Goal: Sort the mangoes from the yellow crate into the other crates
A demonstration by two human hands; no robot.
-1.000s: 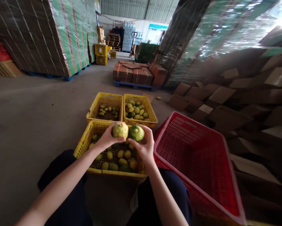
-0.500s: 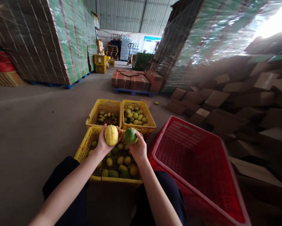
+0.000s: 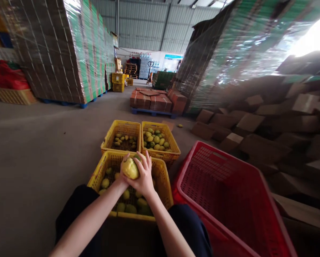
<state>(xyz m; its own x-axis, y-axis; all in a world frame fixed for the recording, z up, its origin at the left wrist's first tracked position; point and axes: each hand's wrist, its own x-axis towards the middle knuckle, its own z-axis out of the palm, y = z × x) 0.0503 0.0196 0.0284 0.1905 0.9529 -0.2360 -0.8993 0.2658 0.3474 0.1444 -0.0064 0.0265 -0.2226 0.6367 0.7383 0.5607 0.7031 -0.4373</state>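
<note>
A lumpy yellow citrus fruit (image 3: 131,169) is held above the front yellow crate (image 3: 163,178). My left hand (image 3: 123,175) wraps round its left side and underside. My right hand (image 3: 144,176) grips the same fruit from the right, thumb below and fingers over it. Behind those fingers shows part of a green fruit (image 3: 137,157); I cannot tell whether it is held or lies beyond. Inside the front crate lie several yellow-green fruits (image 3: 105,183), partly hidden by my hands and forearms.
Two more yellow crates, back left (image 3: 105,142) and back right (image 3: 176,150), hold similar fruit. A large red crate (image 3: 218,217) stands at my right. Beyond it lie heaped cardboard boxes (image 3: 267,146). Flat cartons (image 3: 149,100) sit on a blue pallet ahead, between tall wrapped stacks.
My hands have come together; the right hand, earlier around a green fruit, is now on the yellow one. The yellow fruit has turned and tilted. The view has tipped slightly upward.
</note>
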